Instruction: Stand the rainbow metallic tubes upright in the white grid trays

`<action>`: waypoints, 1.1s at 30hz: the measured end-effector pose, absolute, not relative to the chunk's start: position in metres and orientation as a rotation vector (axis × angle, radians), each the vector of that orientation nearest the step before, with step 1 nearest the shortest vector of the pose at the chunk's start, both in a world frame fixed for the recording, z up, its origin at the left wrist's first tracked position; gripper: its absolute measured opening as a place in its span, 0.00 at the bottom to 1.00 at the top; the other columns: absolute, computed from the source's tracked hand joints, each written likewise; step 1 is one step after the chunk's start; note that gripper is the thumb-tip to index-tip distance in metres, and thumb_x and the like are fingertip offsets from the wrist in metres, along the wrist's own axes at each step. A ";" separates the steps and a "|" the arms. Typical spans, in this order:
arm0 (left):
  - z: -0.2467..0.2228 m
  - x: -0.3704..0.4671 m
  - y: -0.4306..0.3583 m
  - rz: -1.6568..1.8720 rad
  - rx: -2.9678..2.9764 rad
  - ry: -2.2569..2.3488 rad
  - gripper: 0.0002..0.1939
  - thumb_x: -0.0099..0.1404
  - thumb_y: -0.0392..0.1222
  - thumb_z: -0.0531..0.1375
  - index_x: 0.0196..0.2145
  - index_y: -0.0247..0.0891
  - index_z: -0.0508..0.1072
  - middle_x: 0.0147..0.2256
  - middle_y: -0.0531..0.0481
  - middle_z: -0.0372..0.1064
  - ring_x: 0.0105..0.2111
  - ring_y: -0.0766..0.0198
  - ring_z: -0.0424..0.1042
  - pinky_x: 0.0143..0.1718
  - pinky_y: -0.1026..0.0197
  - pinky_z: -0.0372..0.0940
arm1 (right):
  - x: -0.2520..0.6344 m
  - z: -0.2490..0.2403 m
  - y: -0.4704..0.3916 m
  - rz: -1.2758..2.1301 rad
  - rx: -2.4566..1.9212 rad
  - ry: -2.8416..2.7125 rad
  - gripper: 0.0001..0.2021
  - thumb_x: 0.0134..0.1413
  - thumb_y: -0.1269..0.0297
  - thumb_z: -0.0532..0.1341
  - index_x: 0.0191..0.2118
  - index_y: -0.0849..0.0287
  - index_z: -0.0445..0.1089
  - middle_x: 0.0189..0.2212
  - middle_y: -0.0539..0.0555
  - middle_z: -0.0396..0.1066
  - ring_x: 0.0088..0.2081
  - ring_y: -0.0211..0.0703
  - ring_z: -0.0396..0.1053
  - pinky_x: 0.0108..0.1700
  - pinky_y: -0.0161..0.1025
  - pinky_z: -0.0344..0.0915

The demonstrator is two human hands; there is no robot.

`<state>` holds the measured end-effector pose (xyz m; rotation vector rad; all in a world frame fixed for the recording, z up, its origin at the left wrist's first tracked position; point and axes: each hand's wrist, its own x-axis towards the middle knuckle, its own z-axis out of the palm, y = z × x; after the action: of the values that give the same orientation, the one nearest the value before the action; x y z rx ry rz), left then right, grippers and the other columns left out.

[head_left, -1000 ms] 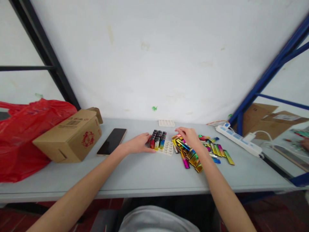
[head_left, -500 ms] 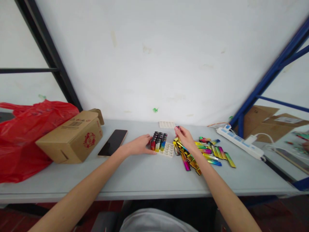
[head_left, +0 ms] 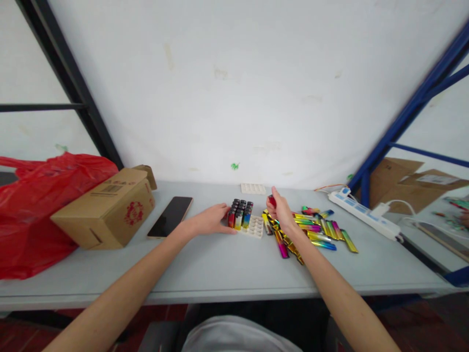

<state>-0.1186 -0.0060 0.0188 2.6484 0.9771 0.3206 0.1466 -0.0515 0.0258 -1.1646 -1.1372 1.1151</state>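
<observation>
R fingers (head_left: 271,209) pinching red lighter (head_left: 271,199), L fingers (head_left: 220,209) spread by tray (head_left: 255,226), box (head_left: 104,208) w/ barcode (head_left: 113,188), logo (head_left: 134,212)

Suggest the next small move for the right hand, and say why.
Probably bring the right hand left and lower the red lighter it holds into the near white tray: vacant sockets show on the side toward that hand, while upright lighters fill the other side.

The right hand (head_left: 280,210) grips a red lighter (head_left: 271,200), loose lighters (head_left: 312,228) near its fingers; upright lighters (head_left: 238,220) in a white tray (head_left: 256,226) stand beside the spread left hand (head_left: 210,221)'s fingers.
</observation>
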 end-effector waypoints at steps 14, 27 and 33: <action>0.021 -0.117 -0.006 0.288 2.652 1.018 0.32 0.58 0.69 0.67 0.43 0.36 0.74 0.42 0.42 0.73 0.42 0.48 0.75 0.47 0.52 0.69 | 0.142 0.023 -0.053 1.033 -1.189 -1.205 0.29 0.59 0.36 0.54 0.18 0.52 0.51 0.13 0.42 0.43 0.16 0.31 0.40 0.17 0.32 0.36; 0.019 -0.118 -0.005 0.313 2.644 1.002 0.31 0.57 0.69 0.67 0.42 0.37 0.74 0.41 0.43 0.73 0.41 0.48 0.75 0.46 0.52 0.69 | 0.142 0.020 -0.054 0.874 -1.255 -1.428 0.31 0.64 0.35 0.50 0.21 0.55 0.62 0.15 0.45 0.49 0.18 0.36 0.48 0.21 0.36 0.45; 0.019 -0.118 -0.006 0.295 2.646 0.983 0.32 0.58 0.68 0.66 0.44 0.36 0.74 0.42 0.42 0.73 0.42 0.47 0.74 0.47 0.52 0.68 | 0.136 0.030 -0.062 1.008 -0.984 -1.437 0.28 0.63 0.32 0.55 0.39 0.56 0.69 0.25 0.46 0.59 0.23 0.37 0.56 0.25 0.35 0.55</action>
<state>-0.1181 -0.0060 0.0195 2.6463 0.9833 0.2950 0.1364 -0.0620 0.0298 -0.9840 -1.4366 1.0083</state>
